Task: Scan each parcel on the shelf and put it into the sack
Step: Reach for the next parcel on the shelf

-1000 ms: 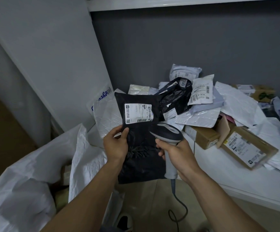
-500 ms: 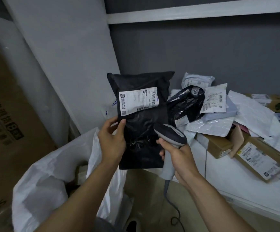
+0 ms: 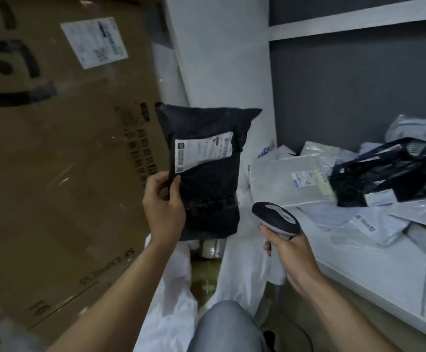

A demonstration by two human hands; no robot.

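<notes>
My left hand (image 3: 164,208) grips the left edge of a black plastic parcel (image 3: 208,179) with a white shipping label (image 3: 203,151), holding it upright above the open white sack (image 3: 242,273). My right hand (image 3: 292,259) holds a grey handheld barcode scanner (image 3: 275,221) just right of the parcel's lower corner, head facing up and left. More parcels lie piled on the white shelf (image 3: 374,280) at the right: a grey mailer (image 3: 290,180), a crumpled black bag (image 3: 384,171) and several pale mailers. Inside the sack a few packages show dimly.
A big brown cardboard box (image 3: 61,153) with black print and a white label fills the left. A white panel (image 3: 219,54) stands behind the parcel, a dark grey wall behind the shelf. My grey-trousered knee (image 3: 225,326) is at the bottom, the scanner cable beside it.
The view has swung left, bringing the cardboard box in. My left hand has carried the black parcel left off the shelf, over the sack. The scanner has drawn apart from the parcel.
</notes>
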